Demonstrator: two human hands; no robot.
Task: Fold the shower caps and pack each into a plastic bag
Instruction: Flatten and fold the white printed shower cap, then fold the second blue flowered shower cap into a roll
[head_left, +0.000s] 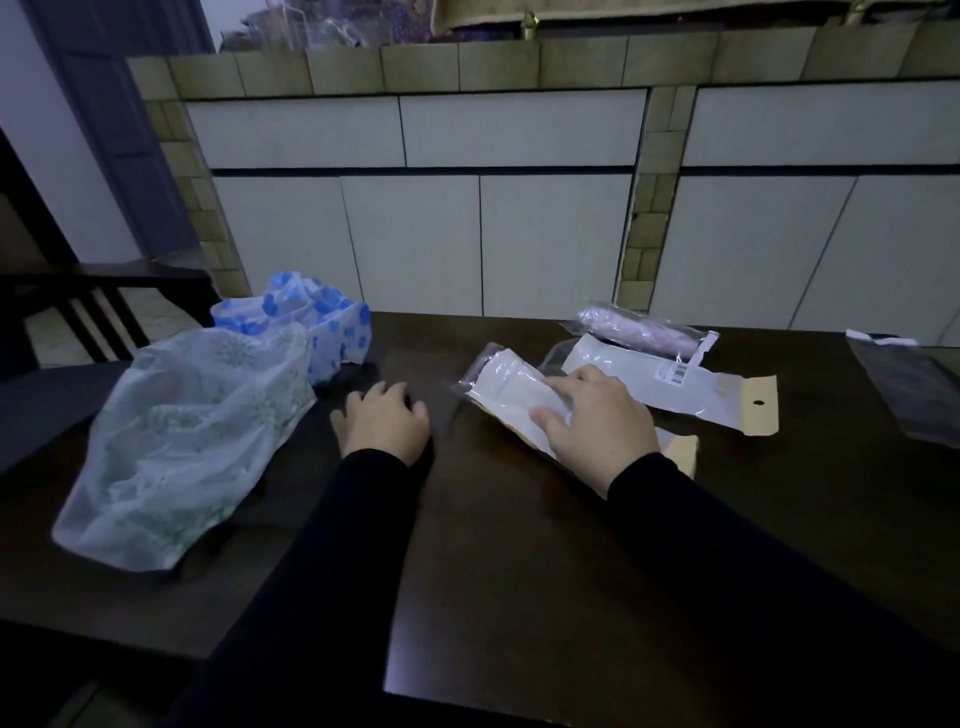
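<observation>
While the right hand (597, 421) is pressing down on a packed plastic bag (511, 400) holding a folded white shower cap, its fingers (558, 387) are lying nearly straight and close together, thumb against the bag's near edge. That bag is lying on the dark surface (519, 571), touching a second packed bag (675, 387) with a yellow hang tab; a third, holding a pinkish cap (641, 330), is lying behind them. Left hand (384, 423) is resting palm-down on the surface, fingers loosely spread, holding nothing. Beside it, a green-patterned shower cap (192, 441) and a blue-flowered shower cap (311, 317) are lying unfolded. An empty clear bag (914, 384) is sitting far right.
</observation>
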